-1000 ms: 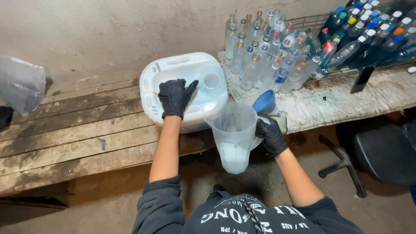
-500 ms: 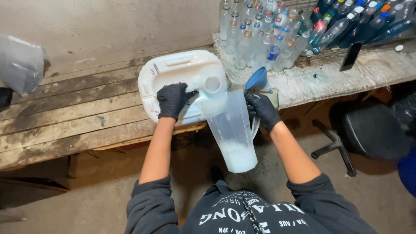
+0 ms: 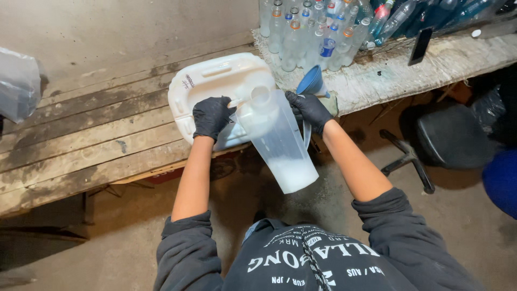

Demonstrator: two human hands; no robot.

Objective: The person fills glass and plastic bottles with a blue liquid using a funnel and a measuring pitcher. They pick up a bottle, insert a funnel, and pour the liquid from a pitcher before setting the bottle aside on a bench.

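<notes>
A big white plastic jerrycan (image 3: 215,81) lies on its side on the wooden plank bench (image 3: 81,145), its round mouth at the bench's front edge. My left hand (image 3: 211,117), in a black glove, grips the can near that mouth. My right hand (image 3: 310,110), also gloved in black, holds the handle of a clear plastic jug (image 3: 277,141). The jug hangs below the bench edge, its rim against the can's mouth. White liquid fills the jug's bottom. A blue funnel (image 3: 314,82) stands just behind my right hand.
Many clear plastic bottles (image 3: 312,29) with coloured caps crowd the worn white tabletop (image 3: 409,67) at the back right, beside a dark phone (image 3: 419,46). A black swivel chair (image 3: 449,143) stands at the right. A grey plastic bag (image 3: 19,83) is at the far left.
The jug has risen and tilted, so its rim now meets the can's mouth. My left hand has slid down the can toward the mouth. The view has shifted closer.
</notes>
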